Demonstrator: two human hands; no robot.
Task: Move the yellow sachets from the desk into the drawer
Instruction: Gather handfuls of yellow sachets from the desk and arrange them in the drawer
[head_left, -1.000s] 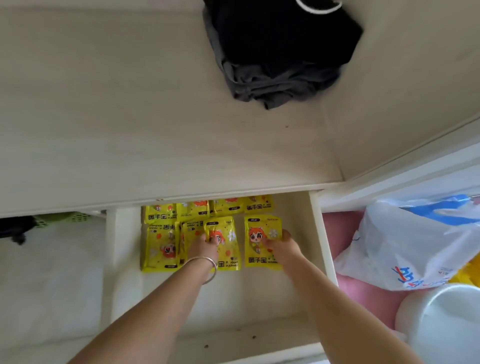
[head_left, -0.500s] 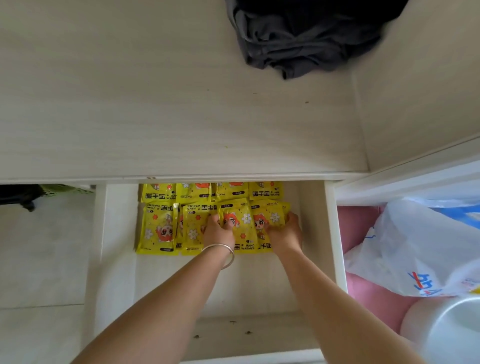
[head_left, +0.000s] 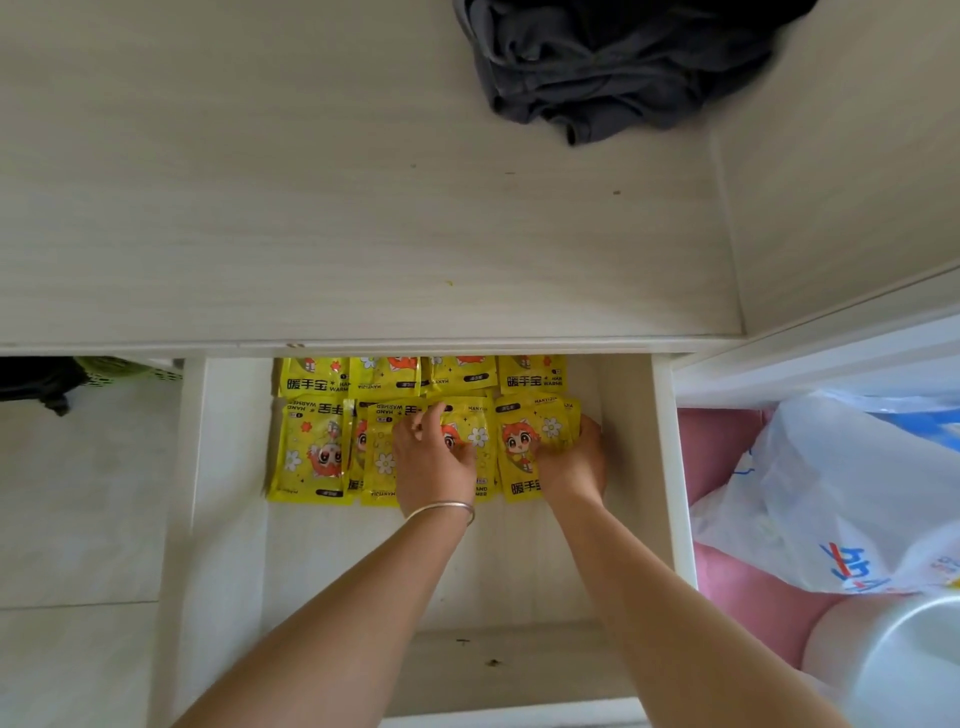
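Several yellow sachets (head_left: 311, 447) lie in two rows at the back of the open white drawer (head_left: 667, 467), under the desk's front edge. The back row is half hidden by the desk top (head_left: 311, 208). My left hand (head_left: 431, 462), with a silver bangle on the wrist, rests flat-fingered on the middle sachets of the front row. My right hand (head_left: 571, 462) holds the rightmost sachet (head_left: 524, 447), thumb on its face and fingers round its right edge.
A heap of dark clothing (head_left: 623, 67) lies at the back of the desk. Right of the drawer are a white plastic bag (head_left: 841, 493), a pink cushion (head_left: 727, 582) and a white tub (head_left: 914, 670). A green basket (head_left: 119, 370) sits under the desk at left.
My right hand has slid the rightmost sachet back and leftward against the front row. My left hand has stayed on the middle sachets, and the view has tilted down slightly.
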